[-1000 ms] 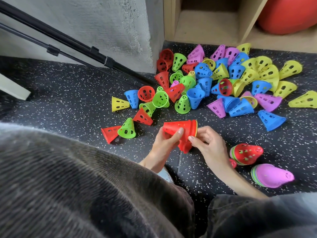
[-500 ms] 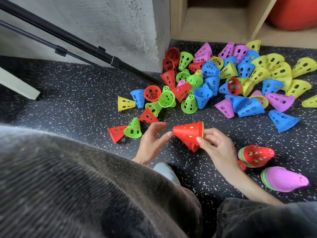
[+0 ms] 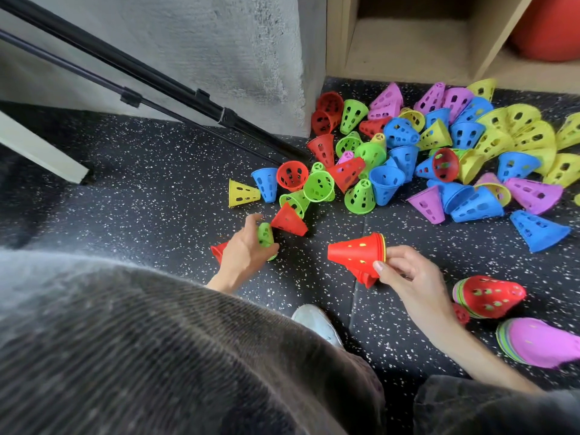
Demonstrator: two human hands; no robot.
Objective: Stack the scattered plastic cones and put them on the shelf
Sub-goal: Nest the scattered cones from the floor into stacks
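My right hand grips the rim of a short stack of cones, red on the outside, held on its side above the floor. My left hand has its fingers curled round a green cone on the floor, with a red cone partly hidden under the hand. Another red cone lies just beyond. A big pile of scattered red, green, blue, yellow and purple cones covers the floor ahead and to the right. The wooden shelf stands behind the pile.
Two finished stacks lie at my right: a red-topped stack and a purple-topped stack. A black tripod leg slants across the floor on the left. A grey wall corner meets the shelf. My shoe is below the hands.
My left hand let go of the red stack, reached left and closed round the green cone. My right hand keeps holding the stack alone.
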